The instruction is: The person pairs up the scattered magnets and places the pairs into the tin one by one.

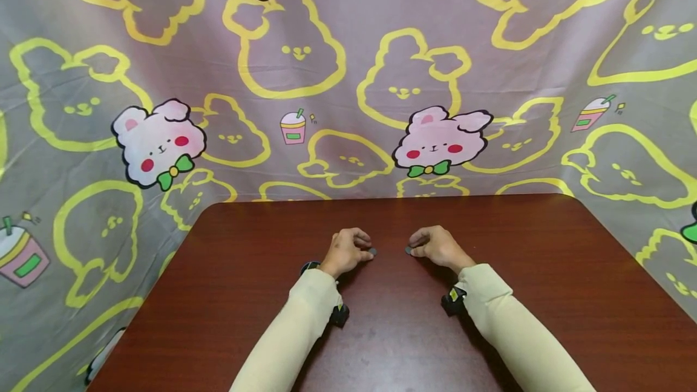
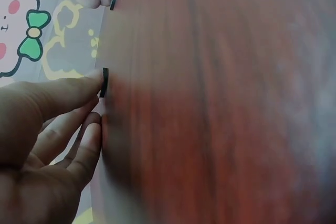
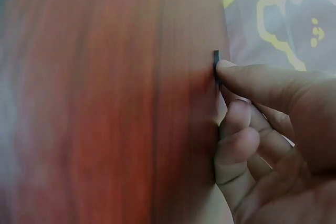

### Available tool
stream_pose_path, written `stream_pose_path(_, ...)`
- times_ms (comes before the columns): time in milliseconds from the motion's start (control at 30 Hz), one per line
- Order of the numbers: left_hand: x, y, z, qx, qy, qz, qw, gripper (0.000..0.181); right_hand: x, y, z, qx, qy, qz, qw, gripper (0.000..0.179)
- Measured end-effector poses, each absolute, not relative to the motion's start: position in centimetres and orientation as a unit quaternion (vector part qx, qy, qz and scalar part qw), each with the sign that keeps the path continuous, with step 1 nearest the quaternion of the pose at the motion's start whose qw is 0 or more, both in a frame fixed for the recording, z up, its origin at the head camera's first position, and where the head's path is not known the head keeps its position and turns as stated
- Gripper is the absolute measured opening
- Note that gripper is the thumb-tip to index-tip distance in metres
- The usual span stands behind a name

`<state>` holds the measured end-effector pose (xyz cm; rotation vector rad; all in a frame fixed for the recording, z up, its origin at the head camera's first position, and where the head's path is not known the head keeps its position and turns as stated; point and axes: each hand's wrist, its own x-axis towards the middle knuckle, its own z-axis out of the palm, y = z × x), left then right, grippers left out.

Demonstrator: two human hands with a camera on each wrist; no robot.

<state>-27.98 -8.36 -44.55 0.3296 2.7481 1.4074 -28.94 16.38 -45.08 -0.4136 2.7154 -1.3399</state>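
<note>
Just above the brown tabletop (image 1: 392,331), my left hand (image 1: 348,251) pinches a small, thin dark grey disc (image 1: 373,251) at its fingertips. Edge-on, the same disc (image 2: 104,82) shows as a short black bar by the thumb in the left wrist view. Facing it, my right hand (image 1: 438,248) pinches a second dark grey disc (image 1: 408,250) between thumb and fingers. That disc (image 3: 216,66) meets the thumb tip in the right wrist view, with the other fingers curled below. A short gap separates the two discs in the middle of the table.
A hanging cloth (image 1: 348,77) printed with cartoon rabbits and yellow outlines rises behind the table and along both sides. Dark wrist devices are strapped at the left cuff (image 1: 316,286) and right cuff (image 1: 484,286). The table's far edge lies just beyond the hands.
</note>
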Motion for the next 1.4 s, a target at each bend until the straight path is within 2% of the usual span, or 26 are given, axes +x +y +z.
stream_pose_path(233, -27.9, -8.1, -44.9, 0.104, 0.886, 0.451, -0.004, 0.026, -29.0, 15.1, -45.5, -0.139, 0.886, -0.440, 0.040, 0.020)
stream_pose_path(600, -27.7, -6.7, -45.1, 0.115, 0.885, 0.450, -0.003, 0.025, -28.7, 12.9, -45.7, -0.162, 0.884, -0.436, 0.039, 0.018)
stream_pose_path(767, -27.7, -6.8, -45.0, 0.121, 0.886, 0.448, -0.002, 0.026, -28.7, 12.7, -45.4, -0.150, 0.875, -0.455, 0.065, 0.020)
stream_pose_path(900, -27.9, -7.9, -44.2, 0.110, 0.888, 0.446, 0.001, 0.027, -28.6, 13.2, -45.0, -0.124, 0.867, -0.472, 0.100, 0.023)
stream_pose_path(1100, -28.0, -10.8, -42.9, 0.121, 0.877, 0.464, 0.027, 0.034, -28.7, 14.2, -44.5, -0.128, 0.873, -0.455, 0.117, 0.028)
stream_pose_path(1400, -26.6, -14.8, -42.4, 0.115, 0.865, 0.486, 0.048, 0.038, -29.1, 14.2, -44.3, -0.164, 0.887, -0.419, 0.103, 0.029)
